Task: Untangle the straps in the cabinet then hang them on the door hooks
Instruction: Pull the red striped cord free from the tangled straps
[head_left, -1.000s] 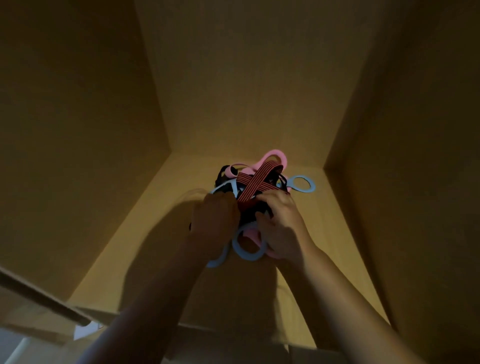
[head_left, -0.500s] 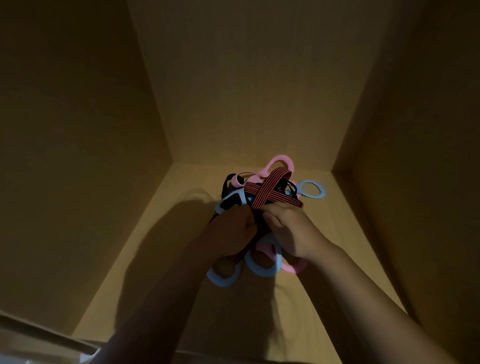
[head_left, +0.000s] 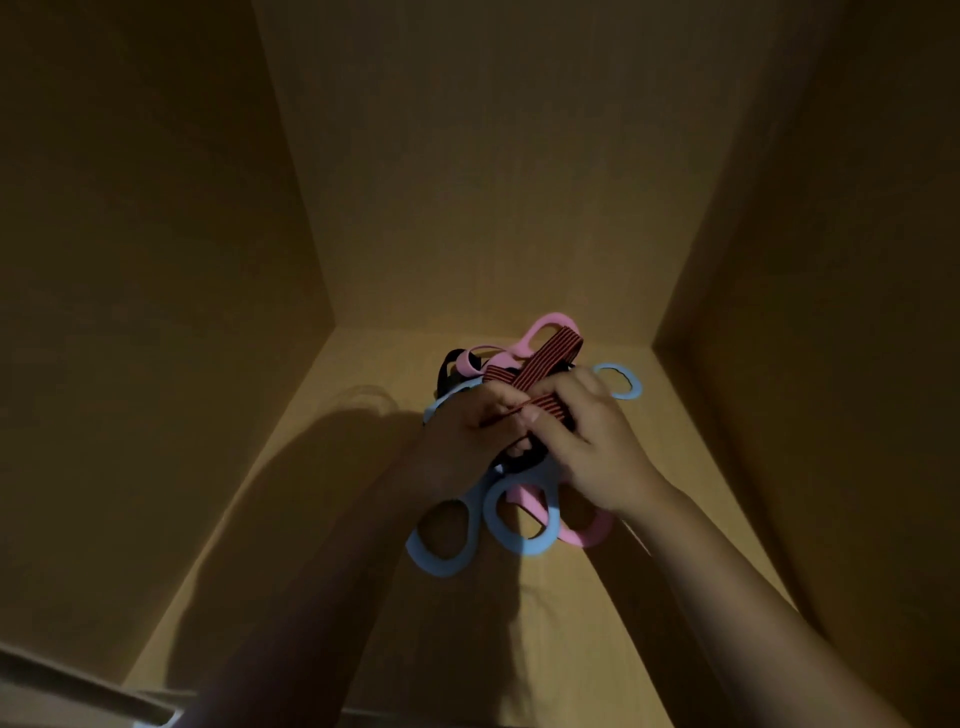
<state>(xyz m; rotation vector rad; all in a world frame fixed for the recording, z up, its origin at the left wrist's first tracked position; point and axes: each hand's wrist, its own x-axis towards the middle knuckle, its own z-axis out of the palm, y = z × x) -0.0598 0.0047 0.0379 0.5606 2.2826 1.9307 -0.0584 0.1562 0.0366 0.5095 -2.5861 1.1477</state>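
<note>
A tangle of straps lies on the cabinet floor (head_left: 322, 519) near the back wall. It holds a red-and-black striped strap (head_left: 545, 358), a pink looped strap (head_left: 548, 325), a light blue looped strap (head_left: 524, 519) and a black strap (head_left: 448, 370). My left hand (head_left: 467, 436) and my right hand (head_left: 587, 441) meet over the middle of the tangle. Both pinch the striped strap between thumb and fingers. Blue and pink loops hang below my hands. The door hooks are out of view.
Bare wooden walls close in on the left (head_left: 156, 260), back (head_left: 493, 182) and right (head_left: 805, 312). The cabinet's front edge (head_left: 78, 686) shows at the lower left. The light is dim.
Both hands have lifted from the lower part of the tangle and taken hold of the striped strap. The bundle has been raised slightly, and more of the blue and pink loops now shows below.
</note>
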